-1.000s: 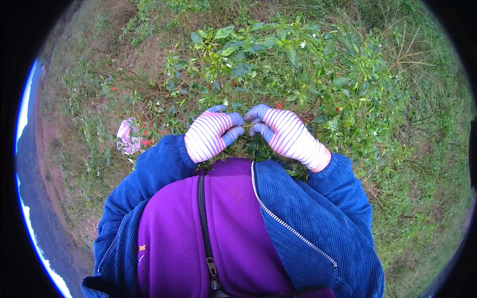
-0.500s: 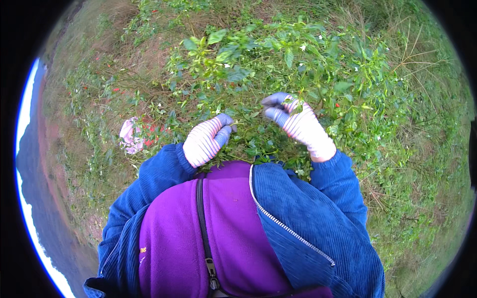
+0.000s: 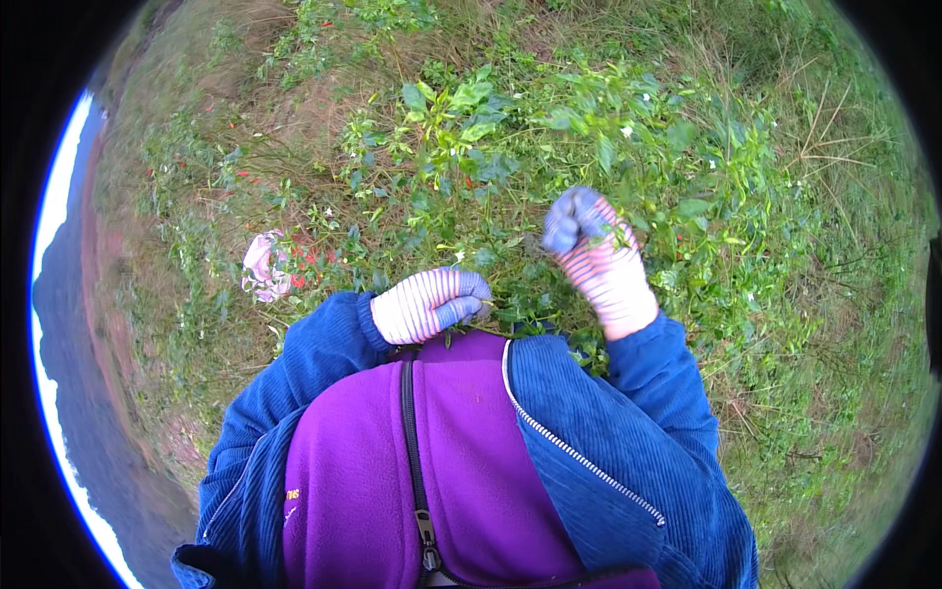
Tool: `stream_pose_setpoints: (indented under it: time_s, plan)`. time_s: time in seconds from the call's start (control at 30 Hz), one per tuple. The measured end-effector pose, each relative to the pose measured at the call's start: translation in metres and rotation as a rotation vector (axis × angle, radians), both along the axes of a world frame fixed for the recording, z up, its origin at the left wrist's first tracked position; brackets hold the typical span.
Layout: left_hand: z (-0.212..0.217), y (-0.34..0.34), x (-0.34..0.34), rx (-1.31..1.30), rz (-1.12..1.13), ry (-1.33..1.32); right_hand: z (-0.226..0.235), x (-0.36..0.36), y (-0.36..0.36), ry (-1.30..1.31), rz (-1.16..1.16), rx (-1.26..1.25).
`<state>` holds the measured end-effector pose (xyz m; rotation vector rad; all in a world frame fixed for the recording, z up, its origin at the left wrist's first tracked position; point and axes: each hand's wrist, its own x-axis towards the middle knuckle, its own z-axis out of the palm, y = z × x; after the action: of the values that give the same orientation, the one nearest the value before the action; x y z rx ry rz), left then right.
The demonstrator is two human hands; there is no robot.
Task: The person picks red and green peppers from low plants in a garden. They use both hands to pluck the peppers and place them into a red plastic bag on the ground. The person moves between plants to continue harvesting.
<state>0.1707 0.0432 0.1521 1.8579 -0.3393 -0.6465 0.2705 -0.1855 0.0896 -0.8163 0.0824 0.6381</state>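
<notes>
Both my hands wear white striped gloves with grey-blue fingers. My left hand (image 3: 430, 304) is low, close to my purple top, its thumb and fingers pinched on a thin green stem (image 3: 493, 306). Farther right and higher, my right hand (image 3: 601, 257) is closed with its fingers curled in among the leaves; what they hold, if anything, is hidden. Leafy green chili plants (image 3: 471, 128) with small white flowers and some red pods surround both hands.
A pink and white bag (image 3: 263, 265) lies at the left, with red chilies (image 3: 312, 263) beside or in it. Dry grass (image 3: 285, 59) grows behind the plants. Long straw-coloured stalks (image 3: 824, 133) stand at the far right.
My left hand has come down and to the right, closer to my body. The right hand has shifted right, and its fingers have curled in. The view has tilted slightly.
</notes>
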Motion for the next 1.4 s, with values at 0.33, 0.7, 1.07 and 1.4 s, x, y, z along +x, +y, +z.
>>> stream_pose_setpoints:
  time_s: [0.33, 0.7, 1.07, 1.4]
  plan:
    - [0.036, 0.008, 0.002, -0.080, 0.374, -0.474, -0.064, 0.036, 0.042, -1.162, 0.819, -1.328]
    - [0.094, 0.007, 0.028, 0.158, 0.749, -0.077, -0.089, -0.044, 0.101, -1.216, 0.736, -1.047]
    - [-0.115, 0.093, 0.081, 0.745, 0.207, -0.226, -0.167, -0.078, 0.118, -0.808, 0.716, -0.613]
    - [-0.186, 0.102, 0.080, 1.072, -0.145, -0.083, -0.138, -0.065, 0.105, -1.093, 0.976, -0.993]
